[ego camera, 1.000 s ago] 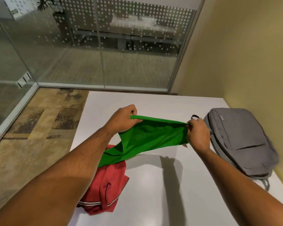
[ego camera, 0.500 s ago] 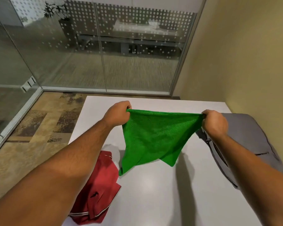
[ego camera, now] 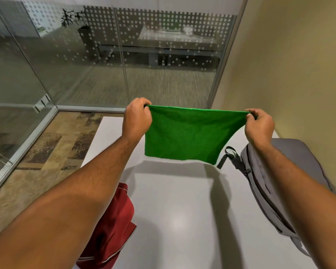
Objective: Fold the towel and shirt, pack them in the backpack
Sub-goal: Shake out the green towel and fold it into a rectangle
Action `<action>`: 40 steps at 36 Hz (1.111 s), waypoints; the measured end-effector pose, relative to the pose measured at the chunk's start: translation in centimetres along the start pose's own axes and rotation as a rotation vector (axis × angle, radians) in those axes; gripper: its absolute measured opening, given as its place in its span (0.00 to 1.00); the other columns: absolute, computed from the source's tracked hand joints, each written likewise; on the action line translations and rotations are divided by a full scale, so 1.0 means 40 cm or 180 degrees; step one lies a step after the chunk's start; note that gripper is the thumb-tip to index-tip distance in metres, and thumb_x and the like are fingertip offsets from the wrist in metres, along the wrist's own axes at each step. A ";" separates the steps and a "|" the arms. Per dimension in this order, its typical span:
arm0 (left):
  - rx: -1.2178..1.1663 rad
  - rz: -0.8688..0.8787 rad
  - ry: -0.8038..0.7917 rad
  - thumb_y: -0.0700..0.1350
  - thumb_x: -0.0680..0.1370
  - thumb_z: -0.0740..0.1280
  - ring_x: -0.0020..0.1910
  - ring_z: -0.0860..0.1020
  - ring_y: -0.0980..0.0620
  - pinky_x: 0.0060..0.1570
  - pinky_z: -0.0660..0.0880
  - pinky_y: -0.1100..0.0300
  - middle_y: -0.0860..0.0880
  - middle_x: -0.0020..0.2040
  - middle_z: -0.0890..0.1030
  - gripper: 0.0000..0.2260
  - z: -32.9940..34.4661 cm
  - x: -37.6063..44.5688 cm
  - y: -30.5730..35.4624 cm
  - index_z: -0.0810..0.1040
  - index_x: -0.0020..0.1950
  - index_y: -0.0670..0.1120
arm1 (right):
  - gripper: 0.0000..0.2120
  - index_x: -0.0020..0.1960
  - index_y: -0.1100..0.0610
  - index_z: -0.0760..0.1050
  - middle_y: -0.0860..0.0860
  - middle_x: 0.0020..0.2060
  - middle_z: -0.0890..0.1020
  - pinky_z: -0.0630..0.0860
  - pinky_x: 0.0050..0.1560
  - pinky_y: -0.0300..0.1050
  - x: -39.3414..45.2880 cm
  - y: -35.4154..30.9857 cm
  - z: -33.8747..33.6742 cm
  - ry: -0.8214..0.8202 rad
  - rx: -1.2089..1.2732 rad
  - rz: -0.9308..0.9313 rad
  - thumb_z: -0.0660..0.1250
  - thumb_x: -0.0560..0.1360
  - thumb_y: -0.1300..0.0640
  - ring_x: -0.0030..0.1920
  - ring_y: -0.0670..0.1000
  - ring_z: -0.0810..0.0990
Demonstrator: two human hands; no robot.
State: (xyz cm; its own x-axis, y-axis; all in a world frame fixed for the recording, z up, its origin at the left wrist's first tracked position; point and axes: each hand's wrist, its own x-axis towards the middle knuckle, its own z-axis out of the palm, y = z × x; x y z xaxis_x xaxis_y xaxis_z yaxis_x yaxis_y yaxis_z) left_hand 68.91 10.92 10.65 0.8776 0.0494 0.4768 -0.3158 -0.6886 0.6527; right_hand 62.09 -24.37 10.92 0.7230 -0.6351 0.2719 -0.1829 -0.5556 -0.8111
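We have lifted the green towel clear off the table: left hand and right hand pinch its top corners (now stretched flat), backpack at 4 o'clock; folding can begin.

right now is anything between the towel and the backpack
Nothing visible lies between them. The towel hangs from both hands, left hand and right hand, above bare table, with the backpack just to its right. The backpack's zipper looks closed, though, so it would need opening. The shirt lies off to the left.
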 end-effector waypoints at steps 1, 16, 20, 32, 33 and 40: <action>-0.0012 0.0018 0.0028 0.36 0.79 0.62 0.46 0.77 0.52 0.45 0.73 0.58 0.49 0.49 0.81 0.09 -0.003 -0.014 0.002 0.82 0.51 0.44 | 0.14 0.60 0.55 0.83 0.52 0.53 0.85 0.75 0.54 0.43 -0.010 0.006 -0.003 0.0017 -0.0041 -0.0049 0.61 0.81 0.61 0.53 0.54 0.82; 0.0466 -0.0413 -0.0808 0.37 0.77 0.64 0.40 0.77 0.49 0.40 0.73 0.55 0.50 0.43 0.79 0.06 0.020 -0.445 -0.195 0.79 0.44 0.45 | 0.11 0.53 0.59 0.83 0.60 0.50 0.82 0.76 0.47 0.54 -0.343 0.286 -0.009 -0.1025 -0.1376 -0.0347 0.62 0.78 0.64 0.49 0.65 0.81; 0.0696 -0.0568 -0.1333 0.36 0.78 0.61 0.43 0.80 0.46 0.42 0.77 0.52 0.47 0.46 0.82 0.09 0.033 -0.571 -0.256 0.81 0.47 0.45 | 0.12 0.52 0.59 0.83 0.59 0.47 0.82 0.71 0.42 0.50 -0.428 0.372 -0.007 -0.1487 -0.1858 -0.0222 0.62 0.76 0.66 0.48 0.64 0.81; 0.1056 -0.0293 -0.2635 0.36 0.78 0.58 0.52 0.81 0.47 0.51 0.75 0.55 0.48 0.53 0.82 0.17 0.043 -0.841 -0.384 0.85 0.55 0.49 | 0.15 0.56 0.58 0.82 0.56 0.54 0.79 0.75 0.46 0.50 -0.668 0.512 -0.053 -0.2430 -0.2440 -0.0011 0.58 0.79 0.65 0.49 0.59 0.81; 0.1079 -0.0233 -0.2689 0.36 0.79 0.59 0.51 0.81 0.47 0.50 0.74 0.56 0.47 0.53 0.81 0.16 0.040 -0.854 -0.385 0.85 0.54 0.48 | 0.15 0.56 0.57 0.82 0.55 0.53 0.78 0.75 0.45 0.50 -0.685 0.519 -0.058 -0.2487 -0.2496 0.0015 0.57 0.78 0.66 0.48 0.58 0.81; 0.1035 -0.0089 -0.2829 0.37 0.77 0.62 0.49 0.80 0.46 0.44 0.69 0.56 0.48 0.47 0.79 0.12 0.022 -0.923 -0.409 0.83 0.48 0.48 | 0.15 0.54 0.58 0.81 0.54 0.52 0.76 0.77 0.46 0.49 -0.781 0.561 -0.095 -0.2759 -0.2636 0.0231 0.56 0.78 0.65 0.44 0.56 0.80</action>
State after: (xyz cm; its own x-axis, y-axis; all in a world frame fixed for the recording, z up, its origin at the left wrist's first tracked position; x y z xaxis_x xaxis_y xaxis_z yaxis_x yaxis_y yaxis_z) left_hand 41.98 19.75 -18.16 0.8790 -0.4079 -0.2470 -0.2921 -0.8700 0.3972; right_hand 32.87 -19.04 -13.78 0.8429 -0.2834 -0.4575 -0.3849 -0.9116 -0.1445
